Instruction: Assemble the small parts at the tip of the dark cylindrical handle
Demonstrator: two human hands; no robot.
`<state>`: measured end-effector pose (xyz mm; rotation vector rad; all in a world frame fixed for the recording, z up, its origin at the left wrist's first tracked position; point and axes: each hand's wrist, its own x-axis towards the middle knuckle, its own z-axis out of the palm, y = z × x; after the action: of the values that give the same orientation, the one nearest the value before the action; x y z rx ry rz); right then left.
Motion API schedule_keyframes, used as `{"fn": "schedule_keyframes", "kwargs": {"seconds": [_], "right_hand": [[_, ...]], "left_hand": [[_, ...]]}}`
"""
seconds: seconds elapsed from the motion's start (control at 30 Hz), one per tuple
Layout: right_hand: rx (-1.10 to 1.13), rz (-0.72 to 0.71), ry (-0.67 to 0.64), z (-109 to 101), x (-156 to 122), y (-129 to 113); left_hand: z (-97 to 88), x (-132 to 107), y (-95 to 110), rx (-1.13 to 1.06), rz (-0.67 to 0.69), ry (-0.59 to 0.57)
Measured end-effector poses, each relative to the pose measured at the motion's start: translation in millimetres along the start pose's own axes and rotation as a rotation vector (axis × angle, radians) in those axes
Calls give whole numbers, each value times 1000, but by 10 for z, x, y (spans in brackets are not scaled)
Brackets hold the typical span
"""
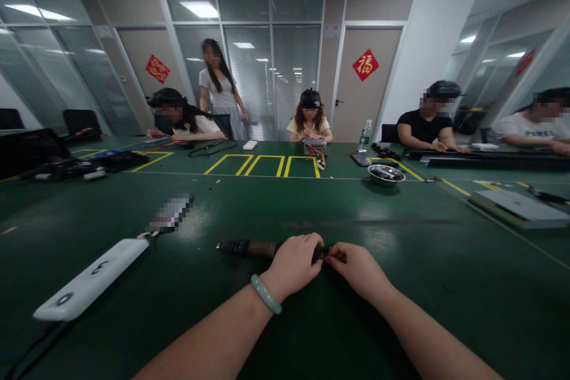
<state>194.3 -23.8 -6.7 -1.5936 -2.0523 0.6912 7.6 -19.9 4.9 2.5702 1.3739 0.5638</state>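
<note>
A dark rod-shaped tool (255,249) with a brownish middle section and a small silver tip at its left end lies across the green table in front of me. My left hand (294,260), with a pale green bangle at the wrist, is closed over the tool's right part and hides it. Just beside it, my right hand (354,264) pinches at the tool's right end, thumb and forefinger together. What sits between those fingertips is too small and dark to make out.
On the left, a white power bank (95,278) with a cable lies near a pixelated card-like item (172,212). Farther back are a metal bowl (386,174) of dark parts, a water bottle (365,136) and a grey flat box (519,209). Several people are around the table's far side.
</note>
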Motion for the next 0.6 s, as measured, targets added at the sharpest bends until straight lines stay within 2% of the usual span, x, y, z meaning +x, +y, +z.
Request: {"fn": "schedule_keyframes", "kwargs": {"seconds": [0.13,0.4,0.6], "right_hand": [[-14,15,-2,-16,-8,-29],[-4,2,0,9,2,1],[-3,5,-9,8,1,-7]], "left_hand": [[-16,-8,1,-15,-26,7],[-27,14,7,13,74,-16],[-28,4,9,-2,10,11]]}}
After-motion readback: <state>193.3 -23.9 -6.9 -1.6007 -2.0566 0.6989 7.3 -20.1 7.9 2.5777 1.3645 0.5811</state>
